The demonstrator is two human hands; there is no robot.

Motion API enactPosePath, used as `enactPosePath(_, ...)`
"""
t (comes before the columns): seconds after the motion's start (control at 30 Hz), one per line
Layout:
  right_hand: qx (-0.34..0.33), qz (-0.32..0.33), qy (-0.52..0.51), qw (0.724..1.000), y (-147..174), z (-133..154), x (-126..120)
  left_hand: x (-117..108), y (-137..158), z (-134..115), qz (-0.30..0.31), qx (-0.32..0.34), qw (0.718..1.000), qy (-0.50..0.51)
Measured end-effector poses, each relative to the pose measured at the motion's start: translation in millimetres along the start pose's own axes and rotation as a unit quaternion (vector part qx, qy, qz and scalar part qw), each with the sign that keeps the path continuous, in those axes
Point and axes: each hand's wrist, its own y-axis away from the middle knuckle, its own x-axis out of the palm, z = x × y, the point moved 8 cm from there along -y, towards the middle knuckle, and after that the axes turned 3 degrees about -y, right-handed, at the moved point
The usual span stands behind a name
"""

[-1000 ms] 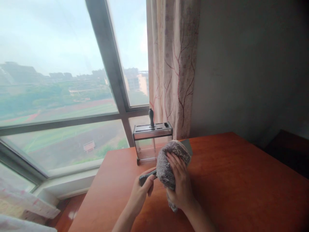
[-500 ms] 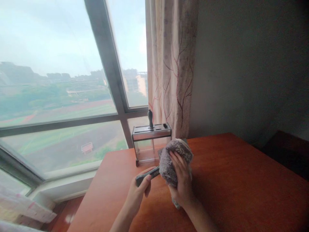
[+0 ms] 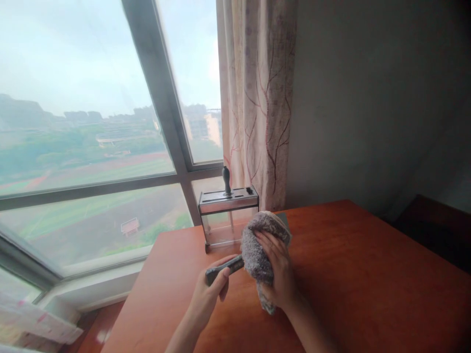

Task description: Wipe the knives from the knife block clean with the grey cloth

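Note:
My left hand is closed around the dark handle of a kitchen knife held above the table. A fluffy grey cloth is wrapped over most of the knife's blade, and only a grey corner of the blade shows past its far right side. Pressing the cloth around the blade, my right hand has its fingers bent over the top. A loose end of the cloth hangs below that hand. Behind the cloth stands a clear-sided knife block with one dark knife handle sticking up from its slotted top.
The reddish-brown wooden table spreads under both hands, its left edge running beside a large window. A patterned curtain hangs behind the knife block. To the right is a dark grey wall.
My right hand and the cloth have shifted slightly along the blade toward the handle. More of the far blade corner shows now, and the blade edge by the handle is covered. My left hand keeps its grip.

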Motion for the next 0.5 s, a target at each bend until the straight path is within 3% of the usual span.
enactPosePath(0.3,0.12,-0.196,0.032,0.973,13,-68,-43,-3,1,-2,0.014,0.027,1.0,0.007)
enactPosePath(0.4,0.134,-0.209,0.038,0.968,15,-69,-40,-3,0,1,0.011,0.024,1.0,0.017)
enactPosePath(0.5,0.108,-0.174,0.051,0.977,12,-48,-26,-4,-2,3,0.0,0.023,0.999,0.025)
